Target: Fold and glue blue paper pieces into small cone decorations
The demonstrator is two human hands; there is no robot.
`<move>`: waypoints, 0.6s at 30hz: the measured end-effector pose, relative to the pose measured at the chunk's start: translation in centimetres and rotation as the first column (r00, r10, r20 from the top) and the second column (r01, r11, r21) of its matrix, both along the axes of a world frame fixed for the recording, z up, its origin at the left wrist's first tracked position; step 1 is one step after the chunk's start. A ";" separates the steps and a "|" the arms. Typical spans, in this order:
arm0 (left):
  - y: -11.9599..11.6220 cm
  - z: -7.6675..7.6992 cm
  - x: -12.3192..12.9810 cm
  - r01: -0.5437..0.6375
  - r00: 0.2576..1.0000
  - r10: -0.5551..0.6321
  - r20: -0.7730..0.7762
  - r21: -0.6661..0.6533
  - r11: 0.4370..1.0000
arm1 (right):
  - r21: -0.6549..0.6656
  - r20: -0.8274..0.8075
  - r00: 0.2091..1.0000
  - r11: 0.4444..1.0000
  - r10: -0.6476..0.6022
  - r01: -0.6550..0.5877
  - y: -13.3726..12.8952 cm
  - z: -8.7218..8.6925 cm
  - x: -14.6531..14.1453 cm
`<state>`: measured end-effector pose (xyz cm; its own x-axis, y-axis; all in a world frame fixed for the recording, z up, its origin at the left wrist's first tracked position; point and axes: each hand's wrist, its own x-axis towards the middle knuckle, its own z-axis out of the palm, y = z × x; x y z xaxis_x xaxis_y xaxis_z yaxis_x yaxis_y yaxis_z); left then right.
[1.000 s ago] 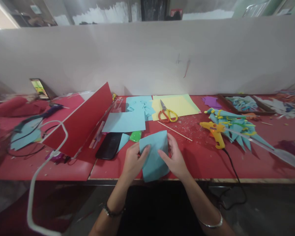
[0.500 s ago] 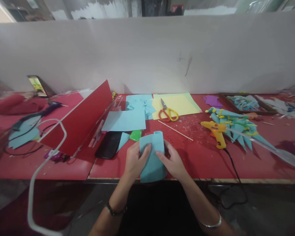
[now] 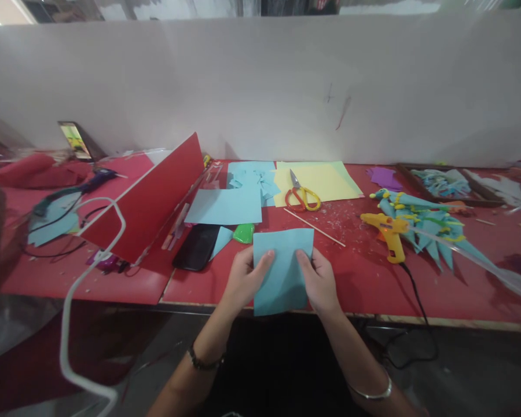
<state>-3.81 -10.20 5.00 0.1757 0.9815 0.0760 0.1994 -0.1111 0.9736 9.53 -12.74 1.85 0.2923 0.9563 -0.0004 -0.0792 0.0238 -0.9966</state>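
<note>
A light-blue sheet of paper [image 3: 283, 278] is held up at the front edge of the red table, nearly flat. My left hand [image 3: 246, 277] grips its left side, thumb on the face and fingers behind. On the right side my right hand [image 3: 321, 278] pinches it the same way. Just beyond lie a green plastic piece [image 3: 244, 233], a small blue paper triangle [image 3: 222, 241] and a black phone [image 3: 195, 247]. Scissors [image 3: 303, 198] with red and yellow handles rest on yellow sheets [image 3: 325, 178]. A thin stick [image 3: 315, 227] lies in front of them.
A yellow glue gun [image 3: 389, 234] with a black cord sits at right, beside blue paper cones [image 3: 425, 217]. A tray [image 3: 481, 197] holds paper bits. A red board [image 3: 156, 200] stands upright at left, near a bent white tube [image 3: 66, 324]. The white partition [image 3: 260, 87] closes the back.
The blue paper, curled with a folded flap at its top before, is now opened out flatter and wider. My right hand has moved right, away from my left. The view has shifted slightly.
</note>
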 end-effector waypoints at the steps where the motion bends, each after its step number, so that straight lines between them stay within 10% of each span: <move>1: -0.1 0.0 -0.1 0.026 0.999 -0.025 0.025 -0.034 0.999 | -0.002 -0.007 1.000 1.000 -0.004 0.004 0.0 0.0 0.0; 12: -1.3 -0.9 -2.5 0.454 0.868 -0.493 -0.057 -0.309 0.835 | 0.033 -0.033 0.989 0.988 -0.147 0.148 0.4 -0.2 0.4; 18: -0.8 -0.2 -3.5 0.452 0.837 -0.527 -0.145 -0.358 0.817 | 0.317 0.326 0.939 0.948 -0.108 -0.001 0.4 1.0 1.7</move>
<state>-7.35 -11.05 4.83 0.6141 0.7271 -0.3068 0.4161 0.0320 0.9088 11.20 -12.33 2.82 0.2734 0.8757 0.3980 0.2682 0.3280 -0.9058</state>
